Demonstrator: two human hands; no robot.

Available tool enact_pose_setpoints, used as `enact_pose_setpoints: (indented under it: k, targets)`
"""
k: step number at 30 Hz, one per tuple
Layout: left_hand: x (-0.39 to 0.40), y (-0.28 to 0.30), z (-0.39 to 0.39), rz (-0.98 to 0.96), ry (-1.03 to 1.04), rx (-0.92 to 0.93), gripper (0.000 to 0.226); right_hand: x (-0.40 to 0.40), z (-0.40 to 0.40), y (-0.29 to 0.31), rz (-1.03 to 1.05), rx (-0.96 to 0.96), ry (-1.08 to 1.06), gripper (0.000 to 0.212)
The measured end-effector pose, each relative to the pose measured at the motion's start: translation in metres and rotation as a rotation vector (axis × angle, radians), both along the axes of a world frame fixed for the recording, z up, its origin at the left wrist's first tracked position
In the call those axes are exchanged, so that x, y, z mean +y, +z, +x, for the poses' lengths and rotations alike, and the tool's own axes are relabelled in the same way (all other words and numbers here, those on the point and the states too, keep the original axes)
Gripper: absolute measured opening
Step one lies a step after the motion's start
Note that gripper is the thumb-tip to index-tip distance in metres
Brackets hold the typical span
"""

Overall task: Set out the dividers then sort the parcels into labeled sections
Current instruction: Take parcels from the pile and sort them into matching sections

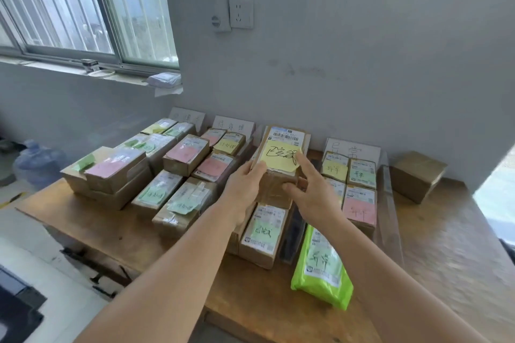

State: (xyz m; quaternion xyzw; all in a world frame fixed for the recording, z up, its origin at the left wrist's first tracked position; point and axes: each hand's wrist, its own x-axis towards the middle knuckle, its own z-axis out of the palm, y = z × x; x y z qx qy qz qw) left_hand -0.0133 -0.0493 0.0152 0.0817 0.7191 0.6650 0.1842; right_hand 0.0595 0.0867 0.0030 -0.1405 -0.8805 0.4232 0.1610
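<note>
both hands — left hand point(246, 183), right hand point(312, 189) — grip a yellow-noted parcel point(281, 158) mid-sorting; next, it likely needs lowering into its matching section on the counter point(117, 228).

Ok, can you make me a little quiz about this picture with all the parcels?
1. True or false: both hands hold the parcel with the yellow note.
2. What colour is the soft bag near the table's front edge?
A red
B green
C blue
3. What hangs on the wall above the parcels, a clock or a socket?

Key: 1 true; the left hand and right hand grip it. 2 B. 3 the socket.
</note>
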Motion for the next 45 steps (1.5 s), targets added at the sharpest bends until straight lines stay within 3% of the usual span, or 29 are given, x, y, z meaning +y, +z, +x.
enact_pose_setpoints:
  k: [6, 12, 17, 25, 30, 35, 45]
  targets:
    - [0.024, -0.006, -0.07, -0.208, 0.012, 0.103, 0.028, 0.02, -0.067, -0.01, -0.106, -0.013, 0.018, 0.066]
    - [0.039, -0.027, -0.118, -0.325, 0.06, 0.11, 0.022, 0.032, -0.114, -0.033, -0.074, -0.1, 0.064, 0.066]
    - [0.041, -0.049, -0.133, -0.435, 0.055, 0.033, 0.038, 0.032, -0.128, -0.056, -0.062, -0.176, 0.084, 0.064]
    - [0.044, -0.04, -0.126, -0.623, 0.03, 0.113, 0.052, 0.025, -0.129, -0.053, 0.068, -0.223, 0.084, 0.073]
    - [0.039, -0.025, -0.098, -0.779, -0.044, 0.353, 0.048, 0.021, -0.104, -0.04, 0.18, -0.215, 0.078, 0.087]
    - [0.032, -0.006, -0.046, -1.004, -0.22, 0.612, 0.064, 0.02, -0.049, -0.023, 0.437, -0.286, 0.025, 0.09]
    - [0.058, -0.002, 0.058, -1.015, -0.497, 0.824, 0.066, 0.046, 0.082, -0.008, 0.505, -0.348, -0.136, 0.088]
